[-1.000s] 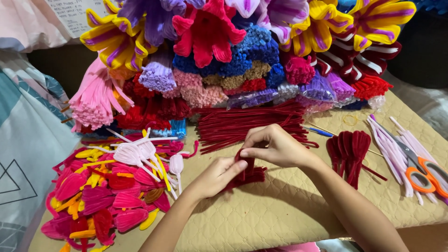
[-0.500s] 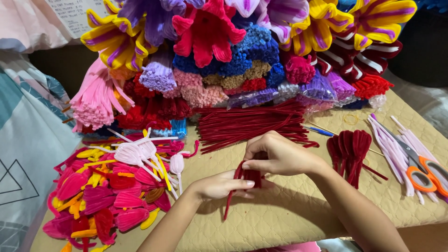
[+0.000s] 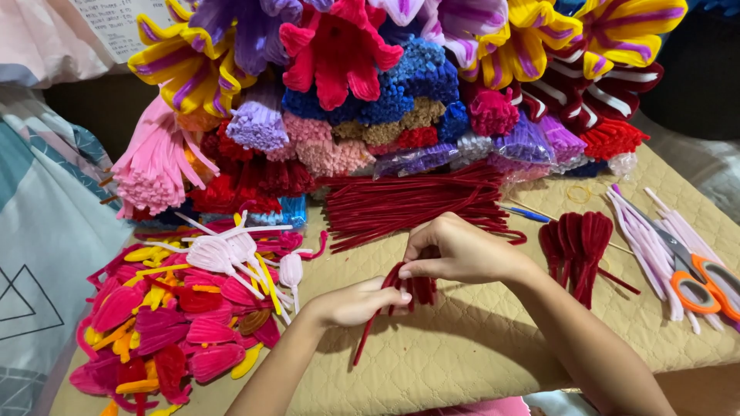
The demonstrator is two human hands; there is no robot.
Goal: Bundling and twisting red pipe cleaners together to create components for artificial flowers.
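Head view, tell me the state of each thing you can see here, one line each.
Left hand: pinching the dark red pipe cleaner piece.
Right hand: gripping that piece's top.
Dark red pipe cleaner piece: bent into loops, tail hanging down.
Scissors: lying closed, untouched.
Loose red pipe cleaners: straight, piled.
Finished red petals: folded, laid aside.

in both hands: dark red pipe cleaner (image 3: 401, 296) | right of right hand (image 3: 462, 250): orange-handled scissors (image 3: 705, 285) | left of left hand (image 3: 354, 302): pink, yellow petals (image 3: 177, 323) | beyond: yellow-purple striped flowers (image 3: 193, 65)
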